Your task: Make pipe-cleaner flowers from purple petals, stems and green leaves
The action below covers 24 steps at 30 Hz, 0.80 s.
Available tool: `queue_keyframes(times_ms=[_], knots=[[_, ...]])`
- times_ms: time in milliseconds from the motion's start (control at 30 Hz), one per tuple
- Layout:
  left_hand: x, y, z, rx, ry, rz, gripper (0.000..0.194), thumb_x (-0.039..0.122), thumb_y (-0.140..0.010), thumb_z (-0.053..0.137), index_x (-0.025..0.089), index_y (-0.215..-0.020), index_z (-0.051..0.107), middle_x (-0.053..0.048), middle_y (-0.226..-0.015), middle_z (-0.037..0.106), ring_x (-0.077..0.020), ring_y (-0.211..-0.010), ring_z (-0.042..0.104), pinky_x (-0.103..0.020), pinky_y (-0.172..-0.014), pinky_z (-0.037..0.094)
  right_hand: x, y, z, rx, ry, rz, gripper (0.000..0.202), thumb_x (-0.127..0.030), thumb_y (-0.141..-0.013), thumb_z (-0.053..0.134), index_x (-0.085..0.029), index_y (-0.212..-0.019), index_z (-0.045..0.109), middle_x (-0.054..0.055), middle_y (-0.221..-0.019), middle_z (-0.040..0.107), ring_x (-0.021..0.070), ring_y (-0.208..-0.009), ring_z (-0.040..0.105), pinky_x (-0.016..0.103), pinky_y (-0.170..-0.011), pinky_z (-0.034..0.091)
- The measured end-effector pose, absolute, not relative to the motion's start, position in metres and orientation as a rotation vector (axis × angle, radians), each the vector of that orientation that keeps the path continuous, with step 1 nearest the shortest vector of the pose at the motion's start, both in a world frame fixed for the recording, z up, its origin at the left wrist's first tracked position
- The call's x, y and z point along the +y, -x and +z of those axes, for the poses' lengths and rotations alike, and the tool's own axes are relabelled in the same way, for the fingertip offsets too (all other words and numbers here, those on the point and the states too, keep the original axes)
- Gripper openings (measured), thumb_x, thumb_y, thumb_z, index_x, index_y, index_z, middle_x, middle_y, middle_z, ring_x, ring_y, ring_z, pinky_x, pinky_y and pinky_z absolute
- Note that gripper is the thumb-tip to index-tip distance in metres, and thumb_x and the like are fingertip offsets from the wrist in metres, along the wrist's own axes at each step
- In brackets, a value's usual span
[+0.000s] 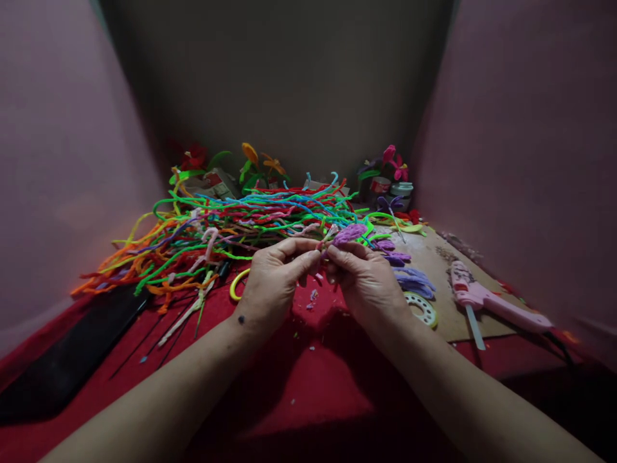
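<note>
The right hand (373, 283) pinches the sideways purple petal (351, 233) by its left end; the left hand (267, 283) pinches pale strands (331, 233) beside it.

Red cloth (308, 386) lies beneath orange, green, blue and red stems (270, 212); the glue gun (506, 307) is pink.

Your fingertips (318, 252) hide part of purple piece (350, 234); grip details too small to tell. Your forearms (159, 386) cut off by bottom edge. Black slab (62, 360) cropped at left edge.
</note>
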<state>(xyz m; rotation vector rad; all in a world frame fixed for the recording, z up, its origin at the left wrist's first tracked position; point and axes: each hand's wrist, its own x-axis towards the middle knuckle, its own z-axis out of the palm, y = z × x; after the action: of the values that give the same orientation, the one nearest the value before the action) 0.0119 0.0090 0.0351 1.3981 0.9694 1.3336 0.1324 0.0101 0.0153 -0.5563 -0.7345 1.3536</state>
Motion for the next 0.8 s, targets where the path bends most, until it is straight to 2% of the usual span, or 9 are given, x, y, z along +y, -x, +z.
queue_keyframes(times_ms=[200,500,800], knots=[[0.0078,-0.0141,0.0331,0.897,-1.369,1.337,0.006,0.019,-0.069,0.067,0.014,-0.071,0.065,0.003,-0.062,0.061,-0.0062,-0.057,0.053,-0.018,-0.059,0.041,0.0113,-0.133,0.0133,-0.739,0.553,1.361,0.008,-0.01,-0.057,0.073,-0.014,-0.061,0.067,-0.002,-0.052,0.06,0.0078,-0.045,0.049,0.02,-0.042,0.036],[0.0117,-0.011,0.0303,0.95,-1.445,1.288,0.013,0.026,-0.07,0.068,0.014,-0.073,0.064,0.002,-0.064,0.06,-0.0081,-0.06,0.05,-0.02,-0.059,0.039,0.0077,-0.1305,0.0185,-0.646,0.584,1.446,0.012,-0.009,-0.051,0.075,-0.014,-0.057,0.065,-0.002,-0.051,0.06,0.007,-0.043,0.046,0.02,-0.042,0.035],[0.0114,-0.0092,0.0294,0.902,-1.45,1.26,0.01,0.022,-0.068,0.068,0.014,-0.068,0.063,0.002,-0.06,0.059,-0.0077,-0.056,0.048,-0.02,-0.055,0.035,0.0086,-0.1315,0.016,-0.643,0.559,1.491,0.013,-0.011,-0.05,0.077,-0.013,-0.058,0.067,-0.001,-0.053,0.062,0.0069,-0.044,0.047,0.02,-0.042,0.034]])
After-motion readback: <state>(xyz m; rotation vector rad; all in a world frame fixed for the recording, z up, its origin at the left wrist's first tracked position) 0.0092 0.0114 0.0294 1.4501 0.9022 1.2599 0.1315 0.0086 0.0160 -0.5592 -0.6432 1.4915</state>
